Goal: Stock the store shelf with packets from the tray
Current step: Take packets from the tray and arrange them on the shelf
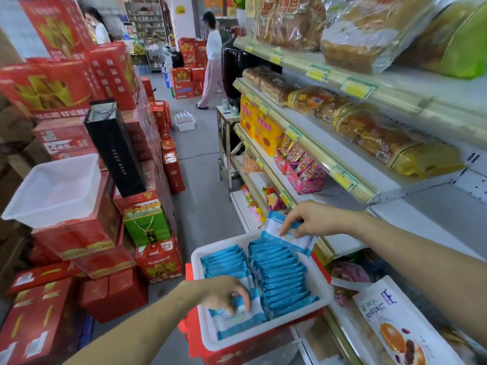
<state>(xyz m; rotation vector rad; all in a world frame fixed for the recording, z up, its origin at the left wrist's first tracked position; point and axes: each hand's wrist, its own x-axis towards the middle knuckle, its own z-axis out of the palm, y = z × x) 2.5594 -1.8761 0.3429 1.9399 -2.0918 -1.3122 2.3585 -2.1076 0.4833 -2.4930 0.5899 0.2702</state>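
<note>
A white tray [208, 335] sits on a red box at the bottom centre, filled with several blue and white packets [279, 272] standing in rows. My right hand [308, 219] pinches one blue and white packet [287, 237] and holds it just above the tray's far edge, beside the shelf. My left hand [224, 293] reaches down into the near left of the tray, fingers curled onto a flat-lying packet [237, 320]. The white store shelf [421, 219] on the right has a bare stretch behind my right forearm.
Shelves on the right carry bread, yellow biscuit boxes [263, 127] and pink snack boxes. Red gift boxes are stacked on the left with an empty white tub [56, 191] on top. Two people stand far down the aisle. A large bun packet [400, 325] lies at the lower right.
</note>
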